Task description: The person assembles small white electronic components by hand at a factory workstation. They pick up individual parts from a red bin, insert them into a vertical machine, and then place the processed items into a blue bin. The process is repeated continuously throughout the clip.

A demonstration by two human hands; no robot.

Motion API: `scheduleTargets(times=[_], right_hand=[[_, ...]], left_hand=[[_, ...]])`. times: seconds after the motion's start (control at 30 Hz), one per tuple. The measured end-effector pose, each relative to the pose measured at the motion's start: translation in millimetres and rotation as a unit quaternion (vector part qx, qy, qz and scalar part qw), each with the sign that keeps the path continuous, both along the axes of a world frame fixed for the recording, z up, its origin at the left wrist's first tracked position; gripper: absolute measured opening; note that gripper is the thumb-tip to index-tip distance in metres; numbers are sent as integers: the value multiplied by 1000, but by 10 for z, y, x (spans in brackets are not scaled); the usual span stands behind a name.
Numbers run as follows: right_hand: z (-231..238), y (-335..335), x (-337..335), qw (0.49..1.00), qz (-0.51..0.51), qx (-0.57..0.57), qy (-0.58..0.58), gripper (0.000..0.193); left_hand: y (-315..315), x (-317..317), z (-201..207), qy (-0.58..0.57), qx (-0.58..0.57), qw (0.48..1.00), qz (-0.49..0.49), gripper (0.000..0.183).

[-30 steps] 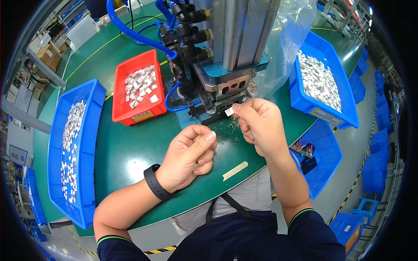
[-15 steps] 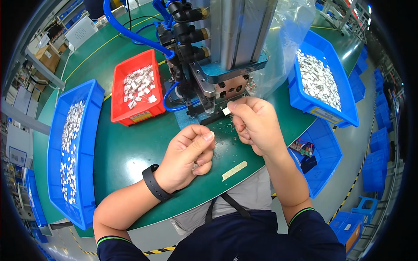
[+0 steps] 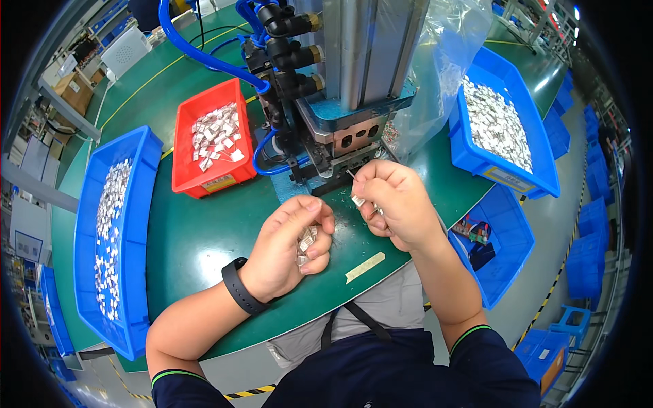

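My left hand (image 3: pixel 289 241) is curled around several small white pieces (image 3: pixel 307 239), which show between its fingers and palm. To the right, my right hand (image 3: pixel 398 204) is closed in a pinch in front of the pneumatic press (image 3: pixel 357 139). A small white piece (image 3: pixel 358 200) shows at its fingertips, and a thin lead sticks out toward the press tooling. More pale bits appear under the curled fingers of that hand, partly hidden.
Small white parts fill a blue bin (image 3: pixel 156 146) at left, a red bin (image 3: pixel 180 156) and a blue bin (image 3: pixel 469 153) at right. Blue air hoses (image 3: pixel 204 58) arch beside the press. Tape (image 3: pixel 365 267) lies on the green table (image 3: pixel 204 272). Below its right edge sits another blue bin (image 3: pixel 513 251).
My right hand has drawn slightly down and left, and the white piece at its fingertips now hangs lower. My left fingers have loosened, showing the pieces inside. The press tooling looks shifted.
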State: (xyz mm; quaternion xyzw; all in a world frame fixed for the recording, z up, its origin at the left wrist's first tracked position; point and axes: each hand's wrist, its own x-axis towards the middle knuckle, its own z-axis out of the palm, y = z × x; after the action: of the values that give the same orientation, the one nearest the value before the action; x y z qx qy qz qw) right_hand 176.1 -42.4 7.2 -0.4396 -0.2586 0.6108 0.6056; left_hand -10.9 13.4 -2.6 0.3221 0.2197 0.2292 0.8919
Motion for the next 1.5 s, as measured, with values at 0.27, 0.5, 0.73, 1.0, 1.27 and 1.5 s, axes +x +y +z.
scheduleTargets(times=[0.27, 0.5, 0.73, 1.0, 1.27, 1.5], right_hand=[[69, -39, -67, 992, 124, -33, -4, 16], [103, -57, -255, 957, 146, 47, -248, 14], [116, -62, -269, 959, 116, 49, -255, 13], [117, -34, -48, 987, 54, 11, -153, 15], [53, -179, -91, 984, 70, -6, -164, 21], [51, -141, -68, 994, 15, 6, -112, 21]], left_hand=[[-21, 10, 18, 24, 1, 999, 27, 29], [-23, 8, 50, 39, -7, 999, 10, 28], [-18, -5, 34, 33, 1, 999, -14, 25], [-35, -3, -4, 37, 30, 998, -28, 6], [-39, -2, -51, 1, 30, 999, 21, 10], [-50, 3, -23, 17, 25, 999, 22, 9]])
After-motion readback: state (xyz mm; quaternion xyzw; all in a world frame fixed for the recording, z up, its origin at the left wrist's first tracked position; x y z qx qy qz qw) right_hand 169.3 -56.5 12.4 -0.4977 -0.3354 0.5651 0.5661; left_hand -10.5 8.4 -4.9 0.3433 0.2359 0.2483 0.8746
